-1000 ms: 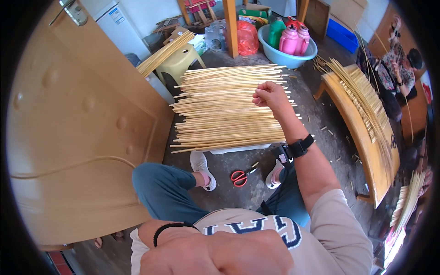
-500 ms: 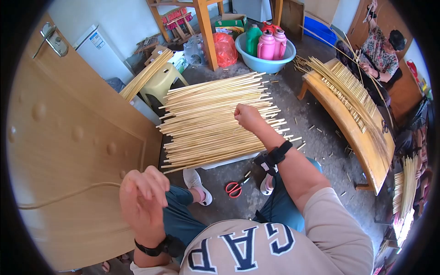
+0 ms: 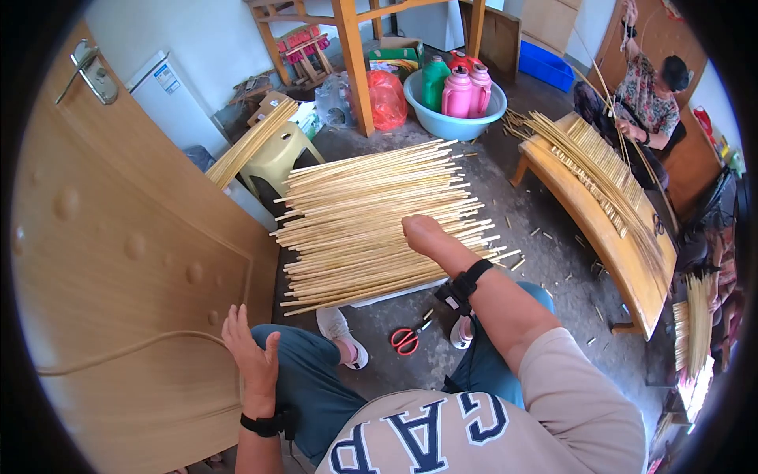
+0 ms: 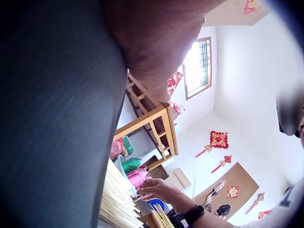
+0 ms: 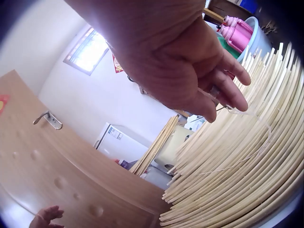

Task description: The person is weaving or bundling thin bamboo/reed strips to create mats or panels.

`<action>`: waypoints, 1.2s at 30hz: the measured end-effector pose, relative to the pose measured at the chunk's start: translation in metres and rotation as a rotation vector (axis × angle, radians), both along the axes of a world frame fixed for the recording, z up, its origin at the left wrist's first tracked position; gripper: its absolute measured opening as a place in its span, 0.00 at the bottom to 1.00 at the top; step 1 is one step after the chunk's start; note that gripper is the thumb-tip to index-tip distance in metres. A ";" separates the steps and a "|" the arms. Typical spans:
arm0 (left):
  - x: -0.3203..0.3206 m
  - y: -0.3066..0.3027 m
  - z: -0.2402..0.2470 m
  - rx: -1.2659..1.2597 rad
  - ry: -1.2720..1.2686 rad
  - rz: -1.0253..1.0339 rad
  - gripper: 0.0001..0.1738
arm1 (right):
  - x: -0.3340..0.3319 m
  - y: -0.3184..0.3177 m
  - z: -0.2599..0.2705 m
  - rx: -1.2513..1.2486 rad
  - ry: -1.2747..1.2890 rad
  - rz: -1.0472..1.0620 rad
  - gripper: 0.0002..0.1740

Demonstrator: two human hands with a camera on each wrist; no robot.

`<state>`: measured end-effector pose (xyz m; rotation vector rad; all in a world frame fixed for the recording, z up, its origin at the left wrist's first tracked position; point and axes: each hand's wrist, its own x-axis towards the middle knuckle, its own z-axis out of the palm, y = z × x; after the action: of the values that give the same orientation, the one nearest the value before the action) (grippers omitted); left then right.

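Note:
A wide layer of pale, straight sticks (image 3: 371, 213) lies side by side on a low support in front of me. My right hand (image 3: 426, 235) is over the near right part of it. In the right wrist view its thumb and fingers pinch a thin dark needle (image 5: 222, 108), and a fine pale thread (image 5: 237, 166) loops from there across the sticks. My left hand (image 3: 251, 355) is raised beside my left knee, fingers extended and thumb apart, holding nothing. Red-handled scissors (image 3: 405, 341) lie on the floor between my shoes.
A brown door (image 3: 142, 261) stands close on the left. At the right a curved wooden bench (image 3: 600, 229) bears more sticks, with a seated person (image 3: 643, 103) behind it. A blue basin (image 3: 454, 122) with flasks stands at the back, near a stool (image 3: 284, 158) holding a stick bundle.
My left hand has swung from close under the camera down to beside my left knee, its fingers straightening. The right hand has come nearer to me over the sticks.

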<state>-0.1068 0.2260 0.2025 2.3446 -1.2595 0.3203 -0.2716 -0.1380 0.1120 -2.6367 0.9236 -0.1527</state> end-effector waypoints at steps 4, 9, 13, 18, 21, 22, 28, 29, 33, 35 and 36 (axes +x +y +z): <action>0.003 -0.002 -0.007 -0.116 0.006 -0.037 0.39 | -0.002 0.002 0.001 0.014 0.083 0.018 0.06; 0.007 0.006 -0.010 -0.189 0.096 -0.012 0.35 | 0.000 0.007 0.011 0.014 0.104 0.031 0.07; 0.009 0.008 -0.014 -0.245 0.152 0.010 0.32 | -0.001 0.011 0.023 -0.011 0.156 0.021 0.10; 0.009 0.010 -0.012 -0.256 0.160 0.015 0.29 | -0.003 0.007 0.014 -0.004 0.169 0.028 0.07; 0.009 0.010 -0.012 -0.227 0.155 0.013 0.27 | -0.004 0.000 0.003 -0.011 0.171 0.037 0.07; 0.008 0.009 -0.010 -0.223 0.155 0.011 0.26 | -0.005 0.000 0.004 -0.016 0.155 0.034 0.07; 0.006 0.009 -0.005 -0.196 0.159 0.026 0.24 | -0.005 -0.002 0.007 -0.009 0.042 -0.007 0.06; 0.006 0.009 -0.006 -0.205 0.163 0.018 0.24 | -0.004 -0.002 0.010 -0.006 0.040 0.006 0.06; 0.008 0.010 -0.007 -0.220 0.154 0.014 0.24 | -0.004 0.000 0.024 0.073 -0.239 -0.036 0.05; 0.010 0.010 -0.010 -0.238 0.143 0.006 0.24 | -0.002 -0.002 0.027 0.145 -0.400 -0.075 0.05; 0.011 0.010 -0.011 -0.238 0.145 0.006 0.24 | -0.002 -0.003 0.029 0.144 -0.399 -0.075 0.05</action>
<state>-0.0963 0.2363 0.1920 2.1292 -1.0829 0.2808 -0.2735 -0.1405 0.1408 -2.3199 0.8570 -0.5839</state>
